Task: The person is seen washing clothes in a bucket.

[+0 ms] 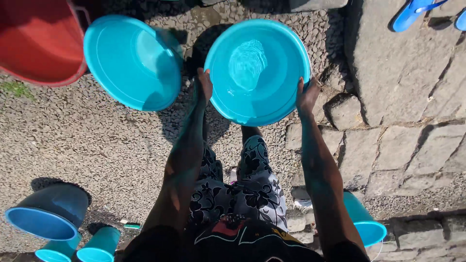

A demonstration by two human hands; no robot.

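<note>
Both hands [204,83] [307,94] grip the turquoise basin [272,92] rim.

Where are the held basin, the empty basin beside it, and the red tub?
held basin [272,104], head view, inner wall near the rim
empty basin [124,58], head view, inside bottom
red tub [39,39], head view, inner wall

A basin [257,73] with a little water in it sits between the left hand [204,85] and right hand [307,94]. Left of it lies a second basin [132,60] — further left, a tub [41,41]. Cups [99,245] stand near-left; sandals [412,12] far-right.
</note>
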